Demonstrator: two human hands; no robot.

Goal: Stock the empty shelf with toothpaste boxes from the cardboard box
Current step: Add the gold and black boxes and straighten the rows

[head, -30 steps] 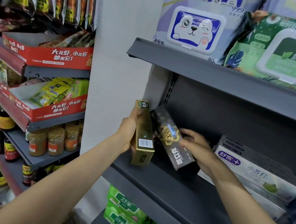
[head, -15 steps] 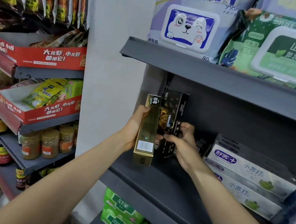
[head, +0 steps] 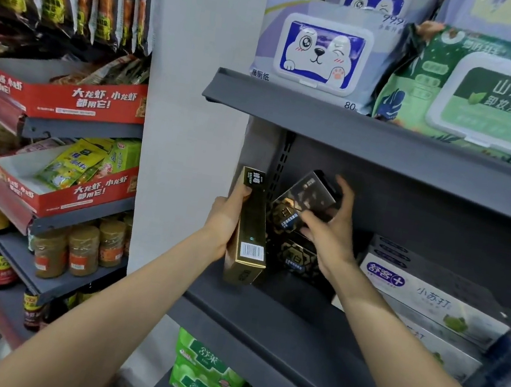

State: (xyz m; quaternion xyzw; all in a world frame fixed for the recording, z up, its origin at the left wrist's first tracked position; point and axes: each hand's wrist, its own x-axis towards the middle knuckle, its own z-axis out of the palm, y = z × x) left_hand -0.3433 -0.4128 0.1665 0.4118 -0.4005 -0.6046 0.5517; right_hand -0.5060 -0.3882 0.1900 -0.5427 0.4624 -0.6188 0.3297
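Note:
My left hand [head: 226, 222] grips a gold toothpaste box [head: 249, 235], held upright with its lower end at the left front of the dark grey shelf [head: 278, 322]. Just to its right, my right hand [head: 331, 234] holds a black toothpaste box [head: 305, 195] tilted, its top leaning toward the shelf's back panel. Under that box another black toothpaste box [head: 295, 259] lies on the shelf. The cardboard box is out of sight.
White toothpaste boxes [head: 424, 295] are stacked on the same shelf to the right. Wet-wipe packs [head: 318, 50] sit on the shelf above, green packs [head: 206, 381] below. Left of the white pillar are shelves with red trays [head: 72, 99], jars and bottles.
The black box in my right hand went from upright beside the gold box to tilted, higher and further back. My left hand kept the gold box nearly still.

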